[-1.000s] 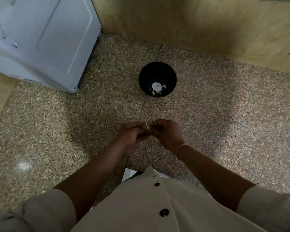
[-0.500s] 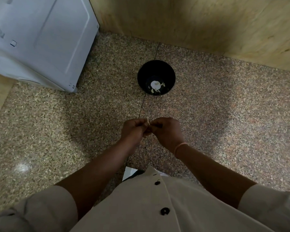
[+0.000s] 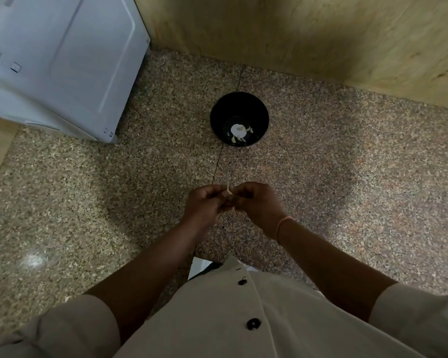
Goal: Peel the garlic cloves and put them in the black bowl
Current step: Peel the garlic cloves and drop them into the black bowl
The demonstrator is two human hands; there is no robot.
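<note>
You look down at a big speckled stone floor (image 3: 360, 182) that fills most of the view. A wooden wall (image 3: 295, 34) runs along the far side. A large white machine (image 3: 62, 60) stands on the floor at the far left. Close to you is your cream shirt (image 3: 217, 319) with its sleeves rolled up, and both bare arms reach out in front of it. The black bowl (image 3: 217, 117) sits on the floor beyond your hands, well apart from them and near the wooden wall. Your left hand (image 3: 204, 202) and your right hand (image 3: 259, 202) meet in the air above the floor and touch each other, with all the fingers curled in tight. A thin pink band (image 3: 282, 224) goes round your right wrist. Some white garlic pieces (image 3: 239, 130) lie at the bottom of the bowl, too small to count. Two little black buttons (image 3: 253, 324) show on the shirt. Last comes the garlic clove (image 3: 227, 193). It sits right between your two hands, pinched by the fingertips of both, and a thin pale bit sticks up above them.
</note>
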